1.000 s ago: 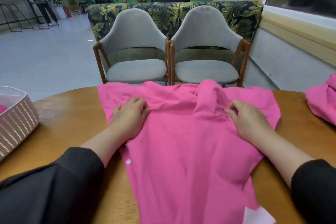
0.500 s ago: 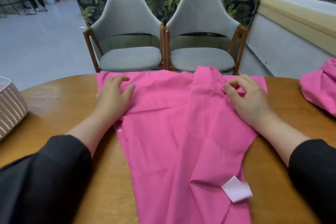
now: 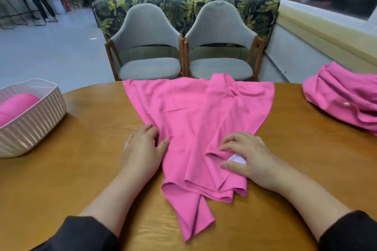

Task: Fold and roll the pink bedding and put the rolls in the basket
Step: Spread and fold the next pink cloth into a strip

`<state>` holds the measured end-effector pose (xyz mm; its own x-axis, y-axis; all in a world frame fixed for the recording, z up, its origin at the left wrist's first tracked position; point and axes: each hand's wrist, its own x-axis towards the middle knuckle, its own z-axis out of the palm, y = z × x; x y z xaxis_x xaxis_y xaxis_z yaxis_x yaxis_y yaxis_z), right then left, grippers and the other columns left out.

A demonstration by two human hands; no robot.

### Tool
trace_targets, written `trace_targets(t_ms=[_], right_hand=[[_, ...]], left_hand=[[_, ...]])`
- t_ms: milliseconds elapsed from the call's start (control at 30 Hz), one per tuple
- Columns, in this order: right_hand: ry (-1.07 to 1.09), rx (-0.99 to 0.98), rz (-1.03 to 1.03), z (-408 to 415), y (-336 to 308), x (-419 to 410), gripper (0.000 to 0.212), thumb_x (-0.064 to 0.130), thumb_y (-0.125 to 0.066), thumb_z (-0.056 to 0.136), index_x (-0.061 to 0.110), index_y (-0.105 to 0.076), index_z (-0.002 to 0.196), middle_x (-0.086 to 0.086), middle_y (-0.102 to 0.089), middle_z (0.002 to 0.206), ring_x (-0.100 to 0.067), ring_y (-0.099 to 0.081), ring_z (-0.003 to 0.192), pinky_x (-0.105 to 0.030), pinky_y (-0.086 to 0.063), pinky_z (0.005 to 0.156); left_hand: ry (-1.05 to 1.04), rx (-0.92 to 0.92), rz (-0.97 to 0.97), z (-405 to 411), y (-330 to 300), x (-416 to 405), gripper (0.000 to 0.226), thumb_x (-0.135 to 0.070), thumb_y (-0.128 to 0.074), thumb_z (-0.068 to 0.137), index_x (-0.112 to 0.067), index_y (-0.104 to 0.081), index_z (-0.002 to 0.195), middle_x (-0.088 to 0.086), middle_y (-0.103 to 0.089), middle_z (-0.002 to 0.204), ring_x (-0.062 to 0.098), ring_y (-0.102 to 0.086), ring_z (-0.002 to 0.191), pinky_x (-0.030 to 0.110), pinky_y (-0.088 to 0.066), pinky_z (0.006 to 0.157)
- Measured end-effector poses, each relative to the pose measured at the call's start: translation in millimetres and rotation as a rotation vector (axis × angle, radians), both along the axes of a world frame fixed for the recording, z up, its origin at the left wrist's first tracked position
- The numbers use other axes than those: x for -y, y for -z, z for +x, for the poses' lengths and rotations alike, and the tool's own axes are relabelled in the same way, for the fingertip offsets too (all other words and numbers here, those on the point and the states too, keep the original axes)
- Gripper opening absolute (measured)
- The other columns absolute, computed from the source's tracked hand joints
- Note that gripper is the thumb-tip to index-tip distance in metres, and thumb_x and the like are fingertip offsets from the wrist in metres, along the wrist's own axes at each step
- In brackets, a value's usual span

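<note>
Your pink bedding sheet [image 3: 195, 120] lies spread across the middle of the round wooden table [image 3: 81, 169], its wide end reaching the far edge and draping slightly over it, its narrow end tapering toward you and ending in a loose folded tail just short of the near edge. A raised crease stands in the cloth near the far edge, right of centre.

Your left hand [image 3: 142, 149] rests palm down on the table at the sheet's left edge, fingers relaxed and slightly spread, fingertips touching the cloth's border; it grips nothing. Your right hand [image 3: 246, 157] sits on the sheet's right side near the narrow end, fingers bent and pressing down, with a small white label [image 3: 237, 159] showing under the palm between thumb and forefinger. You cannot tell from this view whether the fingers actually pinch the cloth or the label, or only press on them.

The woven basket [image 3: 30, 124] stands at the table's left edge, well apart from your hands, with a pink roll [image 3: 16, 106] already inside it. A second heap of pink bedding [image 3: 342, 98] lies bunched at the right edge, with a small pale button-like spot on it. Beyond the far edge stand two grey chairs [image 3: 146, 47] side by side, backed by a leaf-patterned sofa [image 3: 183, 8].
</note>
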<state>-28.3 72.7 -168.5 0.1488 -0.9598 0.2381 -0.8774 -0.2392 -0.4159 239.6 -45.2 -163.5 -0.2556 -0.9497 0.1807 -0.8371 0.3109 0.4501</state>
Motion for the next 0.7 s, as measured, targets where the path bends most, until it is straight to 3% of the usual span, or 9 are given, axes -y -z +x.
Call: trace_targets(t_ms=[67,133,233,333,367,433,500,600,700], right_hand=[[0.02,0.0,-0.09,6.2,2.6,-4.4,0.026,0.053,-0.051,0.089,0.035,-0.066,0.1,0.022,-0.057,0.105,-0.005,-0.055,0.104,-0.04,-0.042,0.093],[0.042,0.073,-0.152,9.1,-0.1,-9.1,0.005,0.036,-0.055,0.094,0.035,-0.06,0.092,0.02,-0.058,0.092,-0.001,-0.056,0.089,-0.032,-0.045,0.082],[0.209,0.393,-0.214,0.8,-14.5,-25.4,0.016,0.02,-0.053,0.093,0.031,-0.055,0.082,0.011,-0.06,0.08,0.0,-0.053,0.07,-0.018,-0.041,0.067],[0.348,0.568,-0.283,-20.8,-31.1,-42.5,0.017,0.017,-0.044,0.084,0.025,-0.059,0.077,0.0,-0.059,0.071,-0.004,-0.05,0.062,-0.019,-0.04,0.061],[0.35,0.569,-0.253,-27.2,-36.8,-47.8,0.018,0.017,-0.045,0.083,0.024,-0.061,0.079,0.002,-0.061,0.071,-0.003,-0.052,0.063,-0.018,-0.04,0.061],[0.294,0.456,-0.104,-40.2,-41.5,-56.2,0.023,0.014,-0.052,0.09,0.032,-0.066,0.084,0.013,-0.068,0.077,0.0,-0.059,0.073,-0.013,-0.041,0.069],[0.229,0.315,0.092,-45.5,-42.5,-59.9,0.029,0.015,-0.056,0.096,0.034,-0.069,0.08,0.012,-0.07,0.079,-0.006,-0.062,0.079,-0.019,-0.045,0.078],[0.22,0.194,0.147,-37.4,-43.0,-56.9,0.038,0.057,-0.053,0.092,0.028,-0.068,0.073,0.005,-0.065,0.076,-0.014,-0.061,0.076,-0.033,-0.047,0.078],[0.14,0.064,0.126,-16.0,-46.0,-47.9,0.025,0.054,-0.062,0.088,0.03,-0.069,0.085,0.014,-0.063,0.087,-0.007,-0.061,0.086,-0.028,-0.048,0.081]], left_hand=[[0.004,-0.108,-0.031,-3.0,-5.0,-11.2,0.019,-0.033,-0.057,0.097,-0.018,-0.051,0.086,0.007,-0.063,0.103,0.034,-0.058,0.103,0.047,-0.042,0.094],[-0.04,-0.345,0.032,-0.4,-14.1,-16.9,0.02,-0.029,-0.048,0.103,-0.014,-0.05,0.09,0.003,-0.059,0.089,0.028,-0.055,0.088,0.039,-0.036,0.074],[-0.108,-0.746,0.061,14.7,-28.3,-22.5,0.022,-0.027,-0.041,0.107,-0.01,-0.055,0.103,-0.007,-0.058,0.091,0.017,-0.054,0.091,0.031,-0.041,0.075],[-0.154,-0.941,0.134,37.5,-34.2,-22.2,0.024,-0.037,-0.038,0.108,-0.02,-0.055,0.111,-0.014,-0.059,0.095,0.0,-0.052,0.085,0.005,-0.04,0.07],[-0.126,-1.001,0.176,46.6,-31.9,-19.5,0.025,-0.041,-0.039,0.107,-0.024,-0.055,0.11,-0.012,-0.062,0.096,0.003,-0.055,0.088,0.008,-0.041,0.078],[-0.034,-1.238,0.383,58.5,-32.2,-17.1,0.03,-0.048,-0.041,0.104,-0.024,-0.058,0.111,0.002,-0.069,0.107,0.019,-0.06,0.101,0.034,-0.046,0.095],[-0.004,-1.443,0.588,64.3,-32.2,-16.5,0.03,-0.041,-0.048,0.103,-0.018,-0.061,0.117,0.015,-0.07,0.112,0.028,-0.064,0.101,0.045,-0.049,0.093],[0.005,-1.327,0.531,65.0,-30.9,-20.9,0.029,-0.006,-0.05,0.099,-0.015,-0.063,0.123,0.013,-0.069,0.108,0.019,-0.065,0.083,0.03,-0.053,0.072],[0.082,-1.263,0.501,62.8,-30.5,-25.1,0.048,0.011,-0.044,0.093,-0.019,-0.062,0.125,0.005,-0.071,0.111,0.016,-0.066,0.086,0.026,-0.055,0.07]])
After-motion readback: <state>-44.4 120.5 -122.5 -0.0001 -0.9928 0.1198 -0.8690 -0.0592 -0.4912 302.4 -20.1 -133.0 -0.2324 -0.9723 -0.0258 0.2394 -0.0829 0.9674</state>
